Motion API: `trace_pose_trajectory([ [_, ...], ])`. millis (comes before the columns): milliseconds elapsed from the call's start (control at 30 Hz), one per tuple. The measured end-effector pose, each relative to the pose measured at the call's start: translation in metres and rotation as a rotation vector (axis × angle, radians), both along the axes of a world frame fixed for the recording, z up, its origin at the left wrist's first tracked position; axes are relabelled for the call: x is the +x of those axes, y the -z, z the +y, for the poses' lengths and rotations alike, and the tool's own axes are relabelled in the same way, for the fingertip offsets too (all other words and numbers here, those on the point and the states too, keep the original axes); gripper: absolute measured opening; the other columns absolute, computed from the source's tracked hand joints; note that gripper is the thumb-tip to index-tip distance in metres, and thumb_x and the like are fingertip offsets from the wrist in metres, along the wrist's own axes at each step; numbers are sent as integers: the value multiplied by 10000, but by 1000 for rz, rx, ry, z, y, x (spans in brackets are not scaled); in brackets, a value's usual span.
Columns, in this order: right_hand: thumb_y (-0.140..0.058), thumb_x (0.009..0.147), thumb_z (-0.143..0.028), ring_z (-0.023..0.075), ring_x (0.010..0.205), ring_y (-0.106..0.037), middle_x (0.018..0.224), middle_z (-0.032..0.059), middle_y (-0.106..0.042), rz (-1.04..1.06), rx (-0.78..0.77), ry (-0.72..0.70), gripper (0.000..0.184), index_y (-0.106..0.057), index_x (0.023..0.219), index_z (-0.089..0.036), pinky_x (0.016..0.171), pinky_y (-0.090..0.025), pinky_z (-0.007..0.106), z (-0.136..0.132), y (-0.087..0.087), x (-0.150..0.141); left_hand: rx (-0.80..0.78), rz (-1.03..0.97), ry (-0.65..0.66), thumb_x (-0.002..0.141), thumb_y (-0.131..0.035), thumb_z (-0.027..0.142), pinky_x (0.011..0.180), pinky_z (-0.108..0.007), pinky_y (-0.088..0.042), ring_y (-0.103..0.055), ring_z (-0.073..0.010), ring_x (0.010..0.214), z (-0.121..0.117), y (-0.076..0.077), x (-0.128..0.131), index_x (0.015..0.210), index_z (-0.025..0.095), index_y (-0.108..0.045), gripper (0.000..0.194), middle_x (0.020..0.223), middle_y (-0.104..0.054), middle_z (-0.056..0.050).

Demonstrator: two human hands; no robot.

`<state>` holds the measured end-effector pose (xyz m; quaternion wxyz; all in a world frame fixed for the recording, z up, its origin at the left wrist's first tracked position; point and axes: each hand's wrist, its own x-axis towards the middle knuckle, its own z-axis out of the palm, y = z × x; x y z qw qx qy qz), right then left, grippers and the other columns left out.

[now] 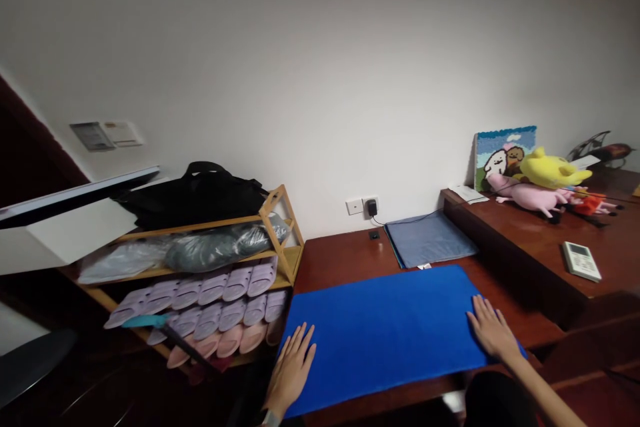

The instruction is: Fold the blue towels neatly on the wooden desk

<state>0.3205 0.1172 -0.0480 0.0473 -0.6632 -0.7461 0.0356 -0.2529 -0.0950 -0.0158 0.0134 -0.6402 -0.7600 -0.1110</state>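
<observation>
A bright blue mat lies spread on a low dark wooden desk. My left hand rests flat on the mat's left edge, fingers stretched out and slightly apart. My right hand lies flat on the mat's right edge, fingers also extended. Neither hand holds anything. Behind the mat lies a smaller grey-blue folded cloth.
A bamboo shoe rack at left holds rows of lilac and pink slippers, bagged items and a black bag. A higher wooden shelf at right carries plush toys, a picture and a white remote. A wall socket with a plug sits behind.
</observation>
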Motion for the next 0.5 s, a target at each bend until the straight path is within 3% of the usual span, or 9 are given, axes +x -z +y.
trace_pose_trajectory([
  [133,-192,972,-452,311,1596,-290,1708,147,-344,-29,38,8,786,-386,1628,-65,1287,-256,540,11,16,36,-13,1,-1,1078,-308,486,1302,-500,-319,-328,-243,1590,1,-1,-1,1631,286,-411,597,1713,-377,-15],
  [300,-182,990,-491,330,1580,-327,1679,164,-399,20,73,33,782,-443,1602,-79,1280,-263,577,12,21,29,10,-7,-4,1077,-295,479,1293,-504,-343,-365,-249,1573,3,8,-10,1616,261,-443,600,1692,-424,-35],
  [400,-191,1007,-497,344,1565,-360,1658,181,-427,77,162,-19,773,-456,1591,-66,1280,-260,601,10,13,-4,64,-5,-28,1073,-289,489,1278,-493,-374,-397,-243,1557,13,14,-23,1598,256,-471,603,1673,-463,-39],
  [500,-198,1041,-509,310,1580,-333,1679,137,-399,171,186,-188,736,-424,1618,-113,1295,-258,558,2,-10,-74,93,8,-44,1064,-300,473,1271,-498,-383,-430,-251,1539,38,12,-36,1567,233,-516,598,1650,-497,-59],
])
